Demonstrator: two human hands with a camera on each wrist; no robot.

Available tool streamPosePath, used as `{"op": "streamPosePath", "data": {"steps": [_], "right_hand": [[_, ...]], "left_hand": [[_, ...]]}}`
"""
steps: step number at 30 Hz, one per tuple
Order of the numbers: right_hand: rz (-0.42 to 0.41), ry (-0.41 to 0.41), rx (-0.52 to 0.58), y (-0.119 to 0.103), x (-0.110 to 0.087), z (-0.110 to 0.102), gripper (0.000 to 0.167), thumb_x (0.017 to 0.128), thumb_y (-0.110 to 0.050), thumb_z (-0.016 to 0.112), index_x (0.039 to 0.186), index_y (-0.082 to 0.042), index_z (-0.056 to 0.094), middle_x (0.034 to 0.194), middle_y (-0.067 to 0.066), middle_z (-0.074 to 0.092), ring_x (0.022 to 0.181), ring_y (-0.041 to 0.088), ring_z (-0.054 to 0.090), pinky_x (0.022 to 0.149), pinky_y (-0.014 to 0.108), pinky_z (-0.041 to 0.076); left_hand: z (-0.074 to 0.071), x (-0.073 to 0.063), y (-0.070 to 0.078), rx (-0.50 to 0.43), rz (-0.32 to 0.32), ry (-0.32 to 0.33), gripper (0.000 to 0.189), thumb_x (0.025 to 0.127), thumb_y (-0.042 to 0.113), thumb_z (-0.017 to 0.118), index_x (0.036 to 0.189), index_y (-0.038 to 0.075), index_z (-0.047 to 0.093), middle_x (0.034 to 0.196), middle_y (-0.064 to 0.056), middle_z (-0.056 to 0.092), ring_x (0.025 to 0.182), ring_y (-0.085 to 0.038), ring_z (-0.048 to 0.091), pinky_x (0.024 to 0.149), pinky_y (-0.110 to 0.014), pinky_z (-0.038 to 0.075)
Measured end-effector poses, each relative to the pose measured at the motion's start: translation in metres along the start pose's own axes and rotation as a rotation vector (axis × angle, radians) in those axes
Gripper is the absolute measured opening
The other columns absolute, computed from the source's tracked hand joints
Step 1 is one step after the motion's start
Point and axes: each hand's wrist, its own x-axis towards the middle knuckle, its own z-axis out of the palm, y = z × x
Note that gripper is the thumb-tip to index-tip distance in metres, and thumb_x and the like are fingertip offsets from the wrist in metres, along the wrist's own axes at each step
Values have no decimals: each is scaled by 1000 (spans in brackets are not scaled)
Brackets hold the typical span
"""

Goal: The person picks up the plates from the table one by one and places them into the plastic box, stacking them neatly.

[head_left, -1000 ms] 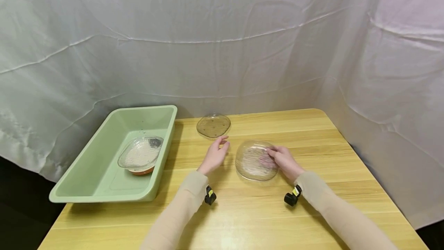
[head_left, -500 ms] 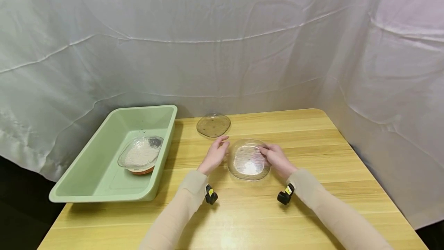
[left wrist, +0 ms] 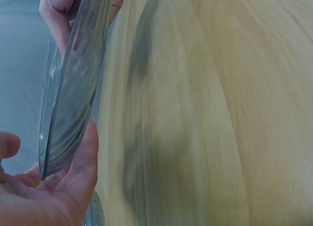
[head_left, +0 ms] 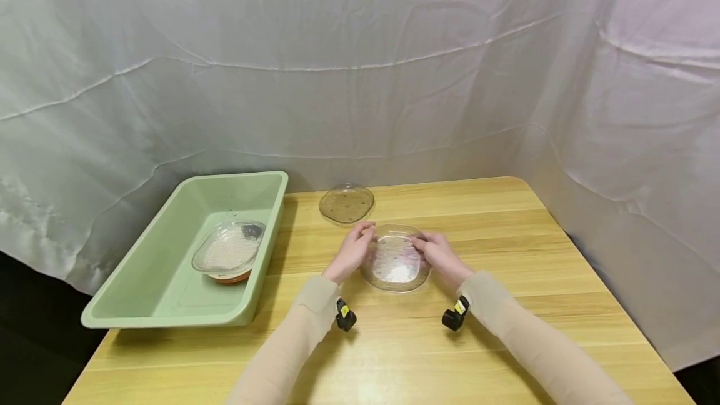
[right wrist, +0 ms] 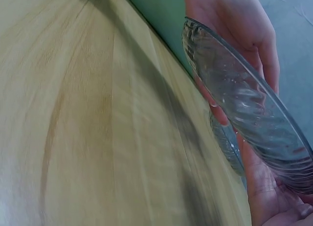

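A clear square glass plate (head_left: 395, 262) with rounded corners and a rippled surface is between my two hands, raised over the table. My right hand (head_left: 443, 259) pinches its right edge, thumb on the upper face and fingers underneath. At the opposite edge is my left hand (head_left: 351, 251); in the left wrist view its fingers (left wrist: 83, 172) lie under the rim of the glass plate (left wrist: 80, 84), while its thumb stands away from the glass. The right wrist view shows the plate (right wrist: 244, 106) tilted, with the left hand (right wrist: 234, 20) behind its far edge.
A green plastic tub (head_left: 152, 314) stands on the left, holding another clear glass plate (head_left: 225, 249) on top of a reddish-brown dish (head_left: 232, 277). Toward the back of the wooden table (head_left: 394, 355) lies a brownish glass plate (head_left: 346, 204). Grey cloth (head_left: 360, 80) hangs behind.
My right hand has carried the glass plate leftward, up to the left hand. The left hand has barely moved, and its fingers now overlap the plate's left edge.
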Motion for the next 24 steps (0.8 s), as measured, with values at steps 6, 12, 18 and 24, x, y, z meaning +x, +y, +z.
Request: {"op": "streamPosePath", "data": {"steps": [6, 12, 18, 24], "right_hand": [[-7, -10, 8, 1, 0, 5, 38, 104, -7, 45, 135, 14, 51, 76, -4, 60, 60, 2, 54, 52, 14, 47], [-4, -17, 41, 2, 0, 6, 38, 105, -6, 44, 137, 14, 49, 79, -4, 60, 63, 3, 60, 55, 15, 52], [-4, -42, 120, 3, 0, 7, 38, 105, -6, 43, 137, 15, 46, 80, -2, 65, 66, 4, 68, 63, 17, 59], [3, -56, 172, 6, 0, 7, 40, 106, -6, 42, 139, 15, 43, 83, 0, 68, 69, 7, 72, 70, 20, 62]], "left_hand": [[3, 0, -4, 11, 3, 1, 40, 109, 25, 39, 141, 4, 52, 124, -22, 63, 92, -22, 62, 70, -23, 50], [2, -1, -5, -6, -18, -17, 38, 110, 23, 37, 140, 6, 54, 114, -19, 60, 71, -13, 52, 57, -21, 47], [0, -2, -6, -6, -12, -25, 38, 110, 19, 35, 139, 3, 55, 105, -13, 56, 66, -11, 48, 55, -20, 46], [1, -2, -8, -2, -1, -22, 37, 110, 18, 35, 135, 2, 57, 97, -7, 51, 61, -9, 46, 53, -19, 44]]}}
